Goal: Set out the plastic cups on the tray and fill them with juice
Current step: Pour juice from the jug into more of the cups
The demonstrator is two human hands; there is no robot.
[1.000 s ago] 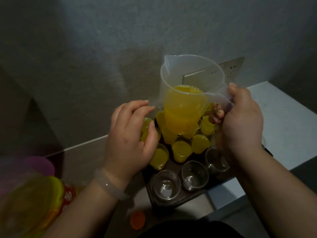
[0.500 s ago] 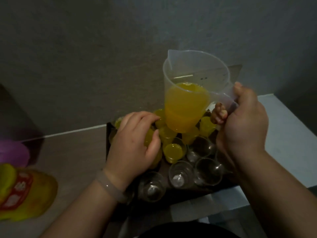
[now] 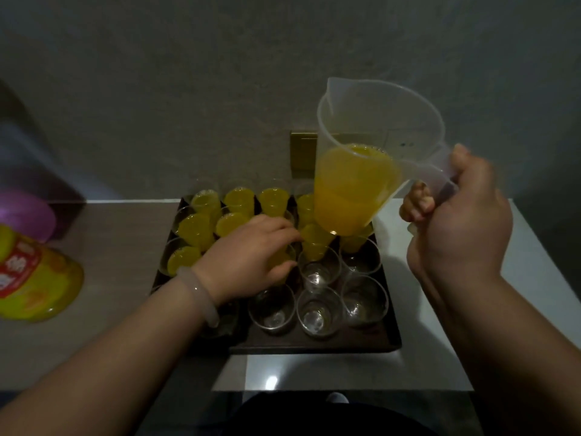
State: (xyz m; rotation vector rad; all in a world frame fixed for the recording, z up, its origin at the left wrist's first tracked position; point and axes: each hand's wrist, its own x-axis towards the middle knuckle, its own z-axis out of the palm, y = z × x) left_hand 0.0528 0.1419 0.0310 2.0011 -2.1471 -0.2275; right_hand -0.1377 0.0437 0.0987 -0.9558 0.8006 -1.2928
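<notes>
Five empty cups at the tray's near right, roughly ten filled cups behind; left hand curled round one filled cup; right hand clamped on one half-full jug, raised over the tray

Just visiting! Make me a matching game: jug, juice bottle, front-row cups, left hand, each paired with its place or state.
Things:
1 jug
2 juice bottle
3 front-row cups
4 left hand

Places or states:
a empty
b left of the tray
c gripping a filled cup
d held up by the right hand

Pairs: 1-d; 2-b; 3-a; 4-c
</notes>
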